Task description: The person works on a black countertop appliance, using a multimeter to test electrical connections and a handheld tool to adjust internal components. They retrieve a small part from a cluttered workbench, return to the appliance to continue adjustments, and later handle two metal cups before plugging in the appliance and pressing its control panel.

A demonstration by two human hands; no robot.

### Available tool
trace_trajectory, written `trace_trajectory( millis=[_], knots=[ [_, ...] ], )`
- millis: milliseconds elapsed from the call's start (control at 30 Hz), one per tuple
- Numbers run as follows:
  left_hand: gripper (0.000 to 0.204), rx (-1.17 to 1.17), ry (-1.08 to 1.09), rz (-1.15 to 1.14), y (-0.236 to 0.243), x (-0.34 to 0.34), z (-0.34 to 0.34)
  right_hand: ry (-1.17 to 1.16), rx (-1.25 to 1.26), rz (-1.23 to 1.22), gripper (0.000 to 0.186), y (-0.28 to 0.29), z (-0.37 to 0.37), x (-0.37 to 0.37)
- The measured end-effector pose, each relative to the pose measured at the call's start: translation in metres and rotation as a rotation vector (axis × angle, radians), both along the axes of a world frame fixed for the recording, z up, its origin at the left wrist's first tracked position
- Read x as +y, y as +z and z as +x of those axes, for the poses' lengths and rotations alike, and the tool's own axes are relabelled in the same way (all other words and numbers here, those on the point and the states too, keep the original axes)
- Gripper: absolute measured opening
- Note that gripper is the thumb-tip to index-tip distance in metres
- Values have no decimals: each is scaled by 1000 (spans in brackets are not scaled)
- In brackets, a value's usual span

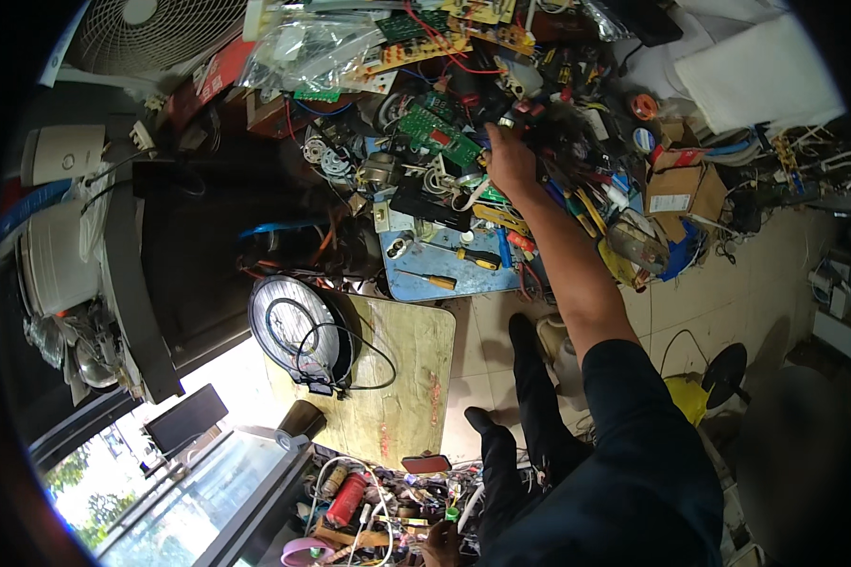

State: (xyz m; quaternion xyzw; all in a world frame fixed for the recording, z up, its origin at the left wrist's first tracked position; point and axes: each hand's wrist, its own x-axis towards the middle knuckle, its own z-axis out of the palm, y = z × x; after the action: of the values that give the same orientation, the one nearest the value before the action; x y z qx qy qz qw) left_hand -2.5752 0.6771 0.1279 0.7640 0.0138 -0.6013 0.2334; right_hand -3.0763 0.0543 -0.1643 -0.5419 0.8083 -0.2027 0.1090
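My right hand (pixel 508 156) reaches into a heap of tools and parts on the blue work mat (pixel 407 274). Its fingers are curled beside a green circuit board (pixel 425 128) and a small white-topped item (pixel 506 121); what they grip is hidden. Two yellow-handled screwdrivers (pixel 477 257) lie below it on the mat. My left hand (pixel 442 541) is low at the bottom edge, among cluttered parts near a red cylinder (pixel 347 498); its fingers are too dark and small to read.
A yellowish board (pixel 407 359) bears a round silver appliance (pixel 288 331) with a black cord. Plastic bags (pixel 293 52) and more circuit boards crowd the back. A fan (pixel 142 33) is at top left, a cardboard box (pixel 681 189) at right. My legs are over the tiled floor.
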Motion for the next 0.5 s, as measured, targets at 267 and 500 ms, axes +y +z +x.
trace_trajectory(
  millis=[267, 500],
  knots=[
    [38, -205, -536, -86, 14, -3, -11, -304, -659, -281, 34, 8, -14, 24],
    [22, -432, -821, -77, 58, -53, -27, -348, -1503, -836, 37, 113, -30, 77]
  ],
)
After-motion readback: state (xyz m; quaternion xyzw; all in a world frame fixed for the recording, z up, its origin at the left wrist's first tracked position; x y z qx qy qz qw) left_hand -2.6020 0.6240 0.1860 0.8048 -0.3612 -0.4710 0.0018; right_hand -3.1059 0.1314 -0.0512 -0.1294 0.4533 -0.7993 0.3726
